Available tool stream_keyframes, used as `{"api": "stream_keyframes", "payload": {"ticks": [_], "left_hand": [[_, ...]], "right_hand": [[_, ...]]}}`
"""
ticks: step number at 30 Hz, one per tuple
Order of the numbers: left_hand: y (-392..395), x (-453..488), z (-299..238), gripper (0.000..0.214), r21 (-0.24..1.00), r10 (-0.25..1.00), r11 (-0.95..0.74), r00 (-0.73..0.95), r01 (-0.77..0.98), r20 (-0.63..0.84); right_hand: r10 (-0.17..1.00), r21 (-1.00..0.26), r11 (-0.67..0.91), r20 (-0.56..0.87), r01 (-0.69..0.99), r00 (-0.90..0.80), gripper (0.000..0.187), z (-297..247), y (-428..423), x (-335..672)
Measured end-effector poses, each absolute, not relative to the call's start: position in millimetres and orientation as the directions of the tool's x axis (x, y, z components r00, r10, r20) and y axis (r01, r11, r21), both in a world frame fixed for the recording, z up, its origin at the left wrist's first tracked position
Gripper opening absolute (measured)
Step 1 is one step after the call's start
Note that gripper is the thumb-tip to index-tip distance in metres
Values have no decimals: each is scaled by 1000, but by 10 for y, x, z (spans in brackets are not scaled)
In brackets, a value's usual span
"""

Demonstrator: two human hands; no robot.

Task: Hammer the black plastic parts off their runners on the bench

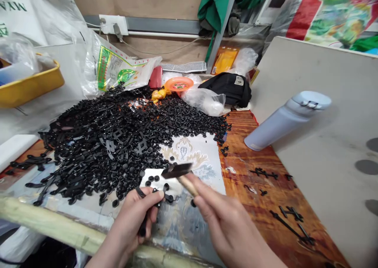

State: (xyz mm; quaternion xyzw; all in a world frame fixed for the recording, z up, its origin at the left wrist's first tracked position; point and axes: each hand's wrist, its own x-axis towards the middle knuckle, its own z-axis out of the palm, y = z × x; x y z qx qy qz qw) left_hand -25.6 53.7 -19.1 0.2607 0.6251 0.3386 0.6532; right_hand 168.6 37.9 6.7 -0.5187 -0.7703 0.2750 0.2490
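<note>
Lower centre, my left hand (137, 211) pinches black pieces (143, 226), my right hand (223, 215) grips a hammer (177, 171); poor aim could bruise me.

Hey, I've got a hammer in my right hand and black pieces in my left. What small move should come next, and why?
I'd probably shift your left hand so its thumb sits farther from the hammer before any tap: the head appears over the white pad, close to that thumb, which presses a black piece.
</note>
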Motion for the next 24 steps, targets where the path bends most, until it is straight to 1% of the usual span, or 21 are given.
{"api": "stream_keyframes", "payload": {"ticks": [3, 4, 7, 8, 12, 17, 20, 21, 22, 24], "left_hand": [[538, -247, -167, 44, 750, 753, 654, -16, -99, -658], [539, -245, -163, 45, 748, 749, 658, -19, -88, -662], [539, -245, -168, 46, 755, 755, 652, -29, -72, -655], [538, -247, -172, 46, 760, 760, 646, -28, -71, -649], [531, -258, -182, 46, 762, 762, 645, -25, -54, -647], [528, -262, -188, 46, 758, 757, 651, -31, -42, -653], [529, -266, -197, 44, 768, 768, 639, -21, -53, -640], [530, -270, -200, 44, 770, 770, 636, -19, -52, -637], [530, -274, -204, 44, 772, 772, 634, -17, -49, -636], [530, -284, -210, 43, 775, 775, 631, -6, -42, -631]], "right_hand": [[934, -606, 273, -18, 748, -356, 47, 17, 381, 1670], [936, -605, 270, -17, 749, -352, 46, 13, 380, 1670], [941, -664, 297, 81, 686, -329, 46, 29, 368, 1670], [942, -667, 299, 94, 682, -322, 46, 33, 360, 1668], [955, -583, 252, 22, 772, -295, 46, 19, 343, 1660], [950, -632, 297, 118, 716, -289, 47, 15, 343, 1659], [958, -607, 252, 45, 754, -284, 46, -30, 339, 1662], [961, -617, 225, 14, 754, -276, 45, -44, 352, 1681], [968, -639, 190, -4, 745, -251, 44, -55, 379, 1713], [991, -669, 105, 8, 736, -135, 44, -66, 483, 1813]]}}
